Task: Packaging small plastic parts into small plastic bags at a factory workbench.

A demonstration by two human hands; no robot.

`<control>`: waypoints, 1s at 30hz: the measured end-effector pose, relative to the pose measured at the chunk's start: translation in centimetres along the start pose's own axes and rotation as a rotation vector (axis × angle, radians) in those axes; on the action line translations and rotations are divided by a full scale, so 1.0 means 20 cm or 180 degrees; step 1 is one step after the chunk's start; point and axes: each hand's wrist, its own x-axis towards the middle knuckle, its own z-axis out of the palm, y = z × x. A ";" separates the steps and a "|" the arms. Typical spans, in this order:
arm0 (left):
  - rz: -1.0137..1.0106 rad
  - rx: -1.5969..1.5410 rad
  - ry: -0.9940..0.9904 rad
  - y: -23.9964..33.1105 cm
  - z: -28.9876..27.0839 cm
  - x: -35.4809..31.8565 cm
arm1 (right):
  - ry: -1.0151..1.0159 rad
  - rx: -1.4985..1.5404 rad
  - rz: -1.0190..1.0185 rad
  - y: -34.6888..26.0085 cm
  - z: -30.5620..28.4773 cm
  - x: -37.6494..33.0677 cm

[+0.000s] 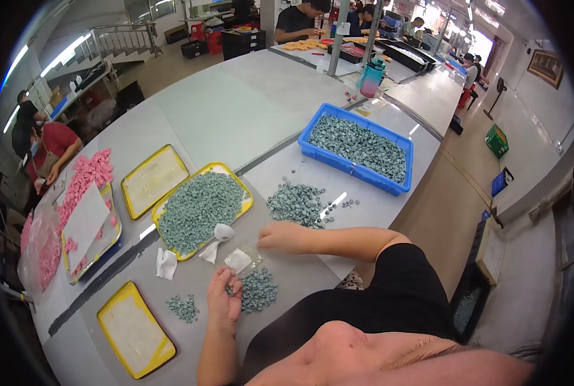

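Observation:
My left hand (225,297) is low over the table with its fingers curled together. It is beside a heap of small grey-green pieces (259,291), and any piece in its fingers is too small to make out. My right hand (284,237) is closed, knuckles up, just below a looser heap of similar pieces (296,203); what it holds, if anything, is hidden. Between the hands lies a small clear bag with a white patch (238,260). A white rounded object (223,231) rests by the rim of a yellow-edged tray (247,204) full of green pieces.
A blue bin (354,168) of green pieces stands to the far right. Yellow-rimmed trays (127,192) (166,355) lie to the left, near a small cluster of green pieces (183,308) and pink pieces (87,175). A bottle (371,78) stands beyond. Other people work at farther tables.

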 end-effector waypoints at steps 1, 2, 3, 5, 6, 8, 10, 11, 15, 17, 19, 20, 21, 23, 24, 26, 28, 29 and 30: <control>0.0019 0.0020 0.0026 0.00 0.00 0.00 | -0.0031 0.0023 0.0005 0.00 0.02 0.00; 0.0041 0.0040 0.0058 0.00 0.00 -0.01 | -0.0105 -0.0444 -0.0137 0.00 0.04 0.00; 0.0037 0.0016 0.0100 -0.01 0.00 -0.01 | -0.0178 -0.0903 -0.0289 0.00 0.07 0.00; 0.0107 0.0171 0.0112 -0.01 -0.01 0.00 | -0.0237 -0.0878 -0.0249 0.02 0.11 0.01; 0.0114 0.0122 0.0208 -0.01 -0.02 0.00 | -0.0284 -0.0859 -0.0211 0.01 0.14 0.01; 0.0135 0.0210 0.0140 0.00 -0.04 0.03 | -0.0135 -0.0704 -0.0228 0.05 0.17 0.02; 0.0173 0.0222 0.0239 0.03 -0.06 0.05 | 0.0104 -0.0622 -0.0216 0.09 0.21 0.04; 0.0187 0.0159 0.0365 0.04 -0.07 0.07 | 0.0145 -0.0631 -0.0233 0.10 0.21 0.05; 0.0205 0.0117 0.0190 0.06 -0.15 0.09 | 0.0071 -0.0322 -0.0130 0.09 0.25 0.11; 0.0184 0.0139 0.0171 0.05 -0.18 0.09 | 0.0048 -0.0524 -0.0051 0.10 0.27 0.12; 0.0295 0.0497 0.0240 0.05 -0.19 0.08 | -0.0014 -0.0586 0.0000 0.10 0.29 0.15; 0.0307 0.0473 0.0263 0.05 -0.21 0.08 | 0.0065 -0.0624 -0.0048 0.09 0.30 0.15; 0.0198 0.0536 0.0242 0.05 -0.22 0.08 | 0.0145 -0.0663 -0.0096 0.09 0.30 0.16; 0.0099 0.0567 0.0252 0.05 -0.23 0.07 | 0.0237 -0.0619 -0.0230 0.05 0.28 0.20; 0.0038 0.0619 0.0237 0.06 -0.24 0.07 | 0.0357 -0.0586 -0.0341 0.03 0.27 0.22; -0.0025 0.0642 0.0243 0.06 -0.26 0.08 | 0.0465 -0.0487 -0.0563 0.00 0.26 0.27; -0.0015 0.0566 0.0066 0.05 -0.28 0.08 | 0.0564 -0.0381 -0.0775 -0.03 0.27 0.32; -0.0018 0.0530 0.0090 0.05 -0.27 0.08 | 0.0578 -0.0538 -0.0918 -0.04 0.27 0.34; 0.0016 0.0567 0.0156 0.05 -0.27 0.08 | 0.0590 -0.0694 -0.1062 -0.05 0.28 0.36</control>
